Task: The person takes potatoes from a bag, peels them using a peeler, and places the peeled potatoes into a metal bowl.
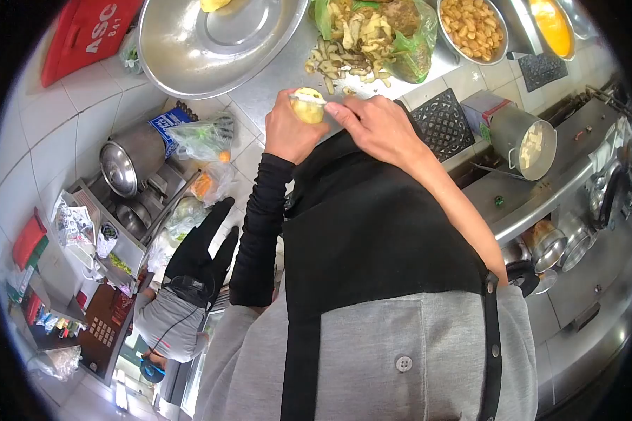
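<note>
A pale peeled potato (307,112) is gripped in my left hand (286,131), fingers wrapped round its side. Across its upper part lies the narrow light blade of a peeler (310,99), touching the flesh. My right hand (380,128) is closed on the tool, thumb toward the potato; the handle is hidden by the fingers. Just beyond my hands, a heap of potato peelings (351,45) lies on the steel table (263,91) and on a green plastic bag (411,59). A large steel bowl (182,67) stands at the left, with a yellow piece at its far rim.
A bowl of cut tan pieces (474,31) and a container of orange liquid (551,28) stand far right. A pot (530,151) sits beside the right counter. Lower left, a person (172,316) in grey and black stands near a lidded pot (123,165) and plastic bags.
</note>
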`<state>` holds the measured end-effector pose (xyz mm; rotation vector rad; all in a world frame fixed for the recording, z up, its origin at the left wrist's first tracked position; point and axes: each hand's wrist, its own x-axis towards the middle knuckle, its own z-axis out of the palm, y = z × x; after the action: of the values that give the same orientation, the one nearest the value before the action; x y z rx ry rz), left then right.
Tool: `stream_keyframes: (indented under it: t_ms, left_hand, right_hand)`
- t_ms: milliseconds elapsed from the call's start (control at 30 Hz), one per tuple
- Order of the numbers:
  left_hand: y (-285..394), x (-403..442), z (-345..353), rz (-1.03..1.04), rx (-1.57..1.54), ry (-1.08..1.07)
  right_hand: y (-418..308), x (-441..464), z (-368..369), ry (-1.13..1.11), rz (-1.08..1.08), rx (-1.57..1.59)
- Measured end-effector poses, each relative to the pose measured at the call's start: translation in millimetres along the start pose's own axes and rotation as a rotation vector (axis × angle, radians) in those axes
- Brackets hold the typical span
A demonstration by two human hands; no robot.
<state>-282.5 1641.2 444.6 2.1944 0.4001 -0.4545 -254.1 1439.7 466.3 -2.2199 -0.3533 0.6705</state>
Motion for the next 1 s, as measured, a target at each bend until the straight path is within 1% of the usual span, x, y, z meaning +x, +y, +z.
stream_keyframes:
  t_ms: [100,133,167,233,267,367,400,433,467,500,567,600,667,700,767,867,933,967,1000]
  left_hand:
    - [-5.2,1.2,3.6,0.012,0.044,-0.008]
    - [-6.5,2.3,4.5,0.016,0.069,-0.01]
    - [-8.2,8.7,5.7,0.056,0.042,0.014]
    - [-12.7,2.5,8.7,0.09,-0.017,0.063]
    - [-10.5,1.4,7.5,0.026,0.032,0.034]
    - [-3.8,0.1,8.6,-0.036,-0.001,0.001]
    - [-13.8,-4.1,10.8,-0.026,-0.028,-0.012]
    - [-25.4,-7.6,12.5,-0.018,-0.058,-0.02]
    - [-33.4,2.0,13.4,0.014,-0.091,-0.02]
    - [-24.5,-1.5,5.9,0.021,-0.178,-0.083]
    - [-28.1,-3.0,0.2,0.099,-0.273,-0.132]
    - [-30.9,-9.6,-1.9,0.076,-0.323,-0.152]
    - [-27.2,0.8,-1.2,0.084,-0.434,-0.174]
    - [-24.6,1.0,-1.6,0.072,-0.544,-0.191]
    - [-19.1,-1.1,-3.9,0.039,-0.761,-0.226]
    - [-17.7,-4.3,6.3,0.077,-0.774,-0.197]
    - [-7.1,-3.4,5.7,0.002,-0.468,-0.144]
    - [-3.0,-2.3,6.0,-0.033,-0.316,-0.116]
    - [-3.2,-2.5,8.9,-0.009,-0.28,-0.069]
  right_hand:
    - [29.9,13.5,18.4,0.014,0.15,-0.135]
    - [41.9,17.6,15.1,-0.022,0.169,-0.226]
    - [48.3,18.1,16.1,0.031,0.175,-0.166]
    - [32.5,6.2,12.4,0.088,0.182,-0.039]
    - [23.0,2.0,4.9,0.012,0.16,0.002]
    - [25.7,0.9,11.5,0.014,-0.018,-0.052]
    - [34.5,4.2,15.0,0.059,0.029,-0.091]
    - [44.2,11.3,10.9,-0.014,0.138,-0.317]
    - [56.3,11.9,13.3,0.063,0.183,-0.248]
    - [52.9,12.5,9.6,0.139,0.234,-0.175]
    - [45.8,7.1,2.2,0.03,0.293,-0.001]
    - [35.6,3.2,-2.2,-0.02,0.325,0.087]
    - [26.6,2.1,-4.5,-0.031,0.264,0.217]
    - [24.0,-0.8,-3.6,-0.044,0.239,0.287]
    - [28.9,-0.2,0.8,-0.041,0.203,0.254]
    - [27.6,-2.0,1.2,0.005,0.128,0.195]
    - [25.0,-2.8,5.2,0.071,0.083,0.159]
    - [22.5,-4.2,3.5,0.069,0.051,0.103]
    - [14.8,-6.8,-2.0,0.065,0.018,0.048]
